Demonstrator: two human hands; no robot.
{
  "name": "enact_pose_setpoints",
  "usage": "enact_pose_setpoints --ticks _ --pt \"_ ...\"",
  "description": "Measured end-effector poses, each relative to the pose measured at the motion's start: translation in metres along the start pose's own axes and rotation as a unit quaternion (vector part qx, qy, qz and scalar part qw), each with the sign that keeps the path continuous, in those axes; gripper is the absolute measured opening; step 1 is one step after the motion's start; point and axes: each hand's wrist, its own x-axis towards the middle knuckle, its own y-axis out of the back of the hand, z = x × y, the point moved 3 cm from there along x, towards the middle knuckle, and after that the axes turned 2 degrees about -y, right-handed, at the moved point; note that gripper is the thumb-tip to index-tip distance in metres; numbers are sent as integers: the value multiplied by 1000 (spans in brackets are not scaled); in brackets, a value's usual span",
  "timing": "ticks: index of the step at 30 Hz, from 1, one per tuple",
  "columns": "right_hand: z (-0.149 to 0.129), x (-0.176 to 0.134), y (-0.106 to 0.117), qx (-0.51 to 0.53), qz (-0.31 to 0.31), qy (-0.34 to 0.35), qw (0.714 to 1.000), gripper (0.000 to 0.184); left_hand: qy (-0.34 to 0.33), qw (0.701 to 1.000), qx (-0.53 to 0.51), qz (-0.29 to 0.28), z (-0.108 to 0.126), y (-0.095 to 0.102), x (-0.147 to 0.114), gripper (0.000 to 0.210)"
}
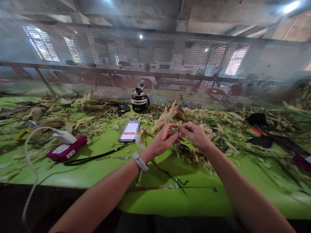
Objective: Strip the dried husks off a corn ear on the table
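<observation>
My left hand [163,139], with a white watch band [140,161] on its wrist, is above the green table, its thumb and fingers pinched together. Close beside it, fingertips almost meeting, my right hand [195,135] is pinched too. Whatever lies between the fingers is too small to make out. Just behind the hands rises a bundle of dried, pale husk leaves [167,114]. A heap of greenish plant scraps [201,158] lies beneath the right hand. Left of my left hand is a phone [130,131] with its screen lit and a black strap.
On the left is a magenta box [66,149] with a white plug and cable [36,129]. A black bottle [139,102] marked ENERGY stands at the back, before a perforated metal screen [155,58]. Husk scraps cover much of the green table [97,173]. Dark items [257,119] lie right.
</observation>
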Motion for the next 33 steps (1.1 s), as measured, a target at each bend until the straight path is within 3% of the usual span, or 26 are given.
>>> enact_pose_setpoints --ticks 5,9,12,15,18,22,27,33 --pt "1 -1 -5 9 -43 -12 999 37 -15 997 75 2 -3 -1 -3 53" --pt "0 -2 -3 16 -36 0 999 38 -40 992 119 12 6 -1 -6 56" --pt "-3 -2 1 41 -50 3 998 40 -63 982 140 106 14 10 -5 34" --pt "-4 -2 3 79 -57 -10 995 41 -82 961 178 197 19 23 -2 26" --pt "-4 -2 2 100 -63 -21 993 42 -77 971 178 142 19 24 3 24" --pt "-2 -2 0 129 -61 -43 989 41 -25 996 73 34 13 18 5 26" --pt "-1 -4 -2 147 -83 -72 983 41 60 998 -20 -13 7 15 6 28" --pt "0 -7 -3 103 -127 -91 982 43 52 997 27 -53 8 12 4 26"
